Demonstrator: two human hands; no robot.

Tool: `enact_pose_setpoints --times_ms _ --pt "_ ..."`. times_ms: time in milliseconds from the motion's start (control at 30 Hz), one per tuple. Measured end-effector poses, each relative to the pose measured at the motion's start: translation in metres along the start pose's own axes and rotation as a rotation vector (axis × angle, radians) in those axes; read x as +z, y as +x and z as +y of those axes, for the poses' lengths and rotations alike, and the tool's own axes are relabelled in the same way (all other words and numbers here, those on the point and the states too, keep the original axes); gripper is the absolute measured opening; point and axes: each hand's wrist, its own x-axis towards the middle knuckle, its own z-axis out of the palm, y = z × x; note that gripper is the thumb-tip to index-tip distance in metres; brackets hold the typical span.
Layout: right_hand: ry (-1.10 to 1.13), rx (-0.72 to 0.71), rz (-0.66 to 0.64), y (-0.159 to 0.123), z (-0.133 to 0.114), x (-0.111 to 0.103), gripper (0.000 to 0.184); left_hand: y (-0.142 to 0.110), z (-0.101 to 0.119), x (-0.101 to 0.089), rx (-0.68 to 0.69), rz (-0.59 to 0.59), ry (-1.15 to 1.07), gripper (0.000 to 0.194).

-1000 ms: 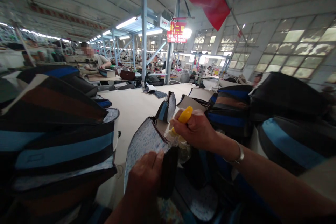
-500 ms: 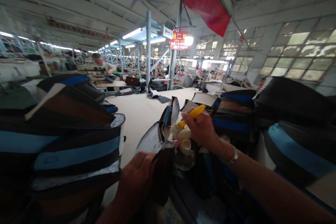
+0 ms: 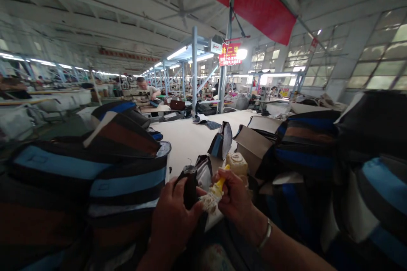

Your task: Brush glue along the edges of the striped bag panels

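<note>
My right hand (image 3: 237,199) is closed around the yellow handle of a brush (image 3: 219,184). Its pale, clumped bristles point down and left, close to my left thumb. My left hand (image 3: 173,211) grips a dark bag piece (image 3: 190,178) with a greyish lining along one edge. Just beyond my right hand stands a cream plastic container (image 3: 237,161), partly hidden by it. Past the two hands, a small black-and-blue bag piece (image 3: 221,142) stands upright on the white table (image 3: 187,135).
Stacked black bag pieces with blue and brown stripes (image 3: 127,180) rise at my left. More stacked pieces (image 3: 305,156) crowd the right side. A blue metal post (image 3: 194,72) stands beyond the table, and a person (image 3: 152,91) sits farther back at left.
The brush has come down from above the container toward my left hand, its bristles now pointing lower. The bag piece in my left hand has turned and risen. The view has swung left.
</note>
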Motion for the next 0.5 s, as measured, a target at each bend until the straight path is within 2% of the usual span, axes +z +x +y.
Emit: enact_pose_setpoints --times_ms 100,200,267,367,433,500 --pt "0.059 0.019 0.025 0.001 0.006 0.001 0.027 0.004 0.004 -0.005 -0.049 -0.074 -0.09 0.045" --pt "-0.009 -0.028 0.057 0.002 -0.008 0.002 0.028 0.011 0.002 -0.01 -0.032 -0.146 -0.264 0.032" --pt "-0.158 -0.193 0.15 0.003 -0.024 0.007 0.029 0.015 -0.002 -0.012 -0.045 -0.153 -0.357 0.031" --pt "-0.476 -0.559 0.272 0.005 -0.043 0.017 0.029 0.018 -0.005 -0.013 -0.082 -0.17 -0.436 0.029" --pt "-0.705 -0.696 0.244 0.008 -0.046 0.024 0.029 0.018 -0.006 -0.014 -0.104 -0.185 -0.458 0.028" --pt "-0.927 -0.742 0.152 0.014 -0.042 0.029 0.031 0.019 -0.006 -0.015 -0.115 -0.203 -0.477 0.028"
